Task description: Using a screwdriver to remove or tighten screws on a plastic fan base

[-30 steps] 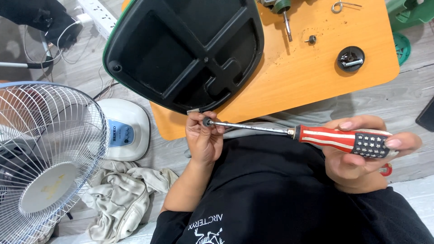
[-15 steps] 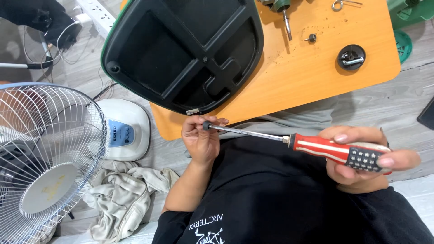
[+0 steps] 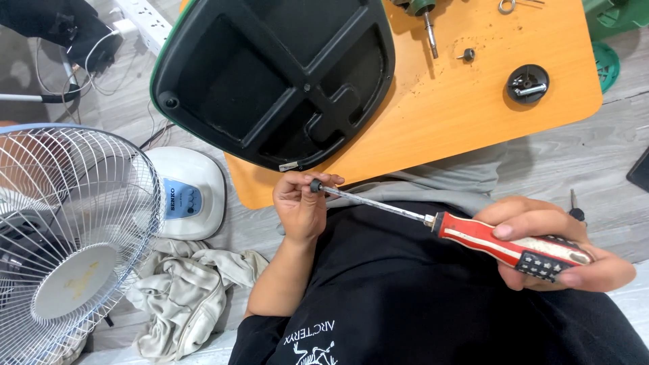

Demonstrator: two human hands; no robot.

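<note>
My right hand (image 3: 554, 247) grips the red, white and black handle of a long screwdriver (image 3: 473, 233). Its metal shaft runs left toward my left hand (image 3: 301, 206), whose fingers pinch the small dark tip piece (image 3: 316, 184) at the shaft's end. Both hands hover over my lap, just below the front edge of an orange table (image 3: 460, 115). A large black plastic base shell (image 3: 277, 74) lies upside down on that table, close above my left hand.
A white fan base (image 3: 186, 196) and a wire fan grille (image 3: 64, 236) stand on the floor at left, with a crumpled cloth (image 3: 182, 297) below them. On the table lie a black round knob (image 3: 527, 83), a small screw (image 3: 466, 55) and a metal shaft (image 3: 430, 30). A power strip (image 3: 145, 17) lies at top left.
The screwdriver has tilted, its handle dropping lower to the right with my right hand. My left hand stays at the tip, fingers shifting slightly.
</note>
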